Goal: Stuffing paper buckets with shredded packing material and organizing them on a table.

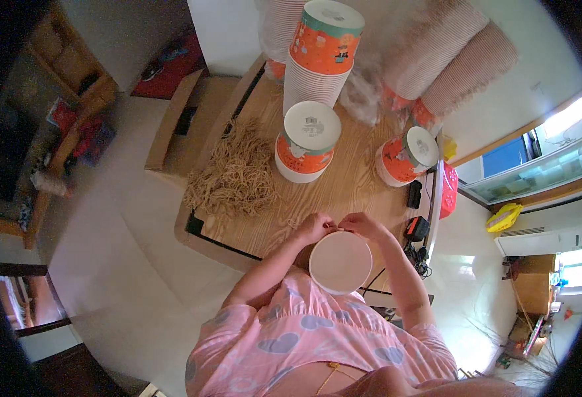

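A white paper bucket is close against my body at the table's near edge, its round open mouth toward me. My left hand is closed in a pinch at the bucket's far rim. Beside it, my right hand is also closed, with its fingertips near those of the left. What lies between the fingertips is too small to make out. A loose heap of tan twine covers the left part of the wooden table. Beyond my hands sits an upside-down orange and white paper bucket.
A tall stack of nested buckets rises at the back. Wrapped stacks lean at the back right. Another upside-down bucket sits at the right edge, near a black and orange device with cables. An open cardboard box stands left.
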Tool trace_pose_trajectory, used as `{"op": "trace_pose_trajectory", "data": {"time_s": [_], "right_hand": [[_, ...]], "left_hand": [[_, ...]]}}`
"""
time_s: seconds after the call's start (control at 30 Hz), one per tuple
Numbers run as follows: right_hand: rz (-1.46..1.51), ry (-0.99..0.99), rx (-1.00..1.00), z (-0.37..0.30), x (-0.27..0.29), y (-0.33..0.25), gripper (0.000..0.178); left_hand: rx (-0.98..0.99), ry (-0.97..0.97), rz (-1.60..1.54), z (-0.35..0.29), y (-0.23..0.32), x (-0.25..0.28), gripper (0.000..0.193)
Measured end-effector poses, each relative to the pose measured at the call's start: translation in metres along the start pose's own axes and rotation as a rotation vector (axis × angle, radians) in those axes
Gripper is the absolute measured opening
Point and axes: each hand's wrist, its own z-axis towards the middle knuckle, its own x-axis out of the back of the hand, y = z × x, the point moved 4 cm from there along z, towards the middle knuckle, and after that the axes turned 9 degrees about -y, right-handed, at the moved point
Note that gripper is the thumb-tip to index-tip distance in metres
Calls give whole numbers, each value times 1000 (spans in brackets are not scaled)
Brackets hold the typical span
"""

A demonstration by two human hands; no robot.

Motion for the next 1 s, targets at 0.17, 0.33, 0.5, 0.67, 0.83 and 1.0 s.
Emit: {"op": "trace_pose_trajectory", "data": {"time_s": [0.17, 0.33, 0.5, 0.67, 0.83, 1.0], "right_hand": [[31, 123, 97, -19, -10, -6, 19], [69, 138, 98, -15, -3, 8, 22], [312, 119, -218, 3, -4, 28, 22], [318, 31, -245, 8, -4, 18, 21], [178, -91, -134, 18, 7, 48, 19], [4, 82, -73, -8, 1, 18, 16]], "left_hand": [[-14, 49, -189, 6, -33, -19, 7], [10, 137, -182, 10, -29, -15, 5], [10, 195, -63, 11, -2, 1, 10], [-30, 214, 54, 9, 3, 6, 9], [-66, 224, 171, 10, 7, 13, 10], [-25, 145, 148, 0, 8, 21, 8]]}}
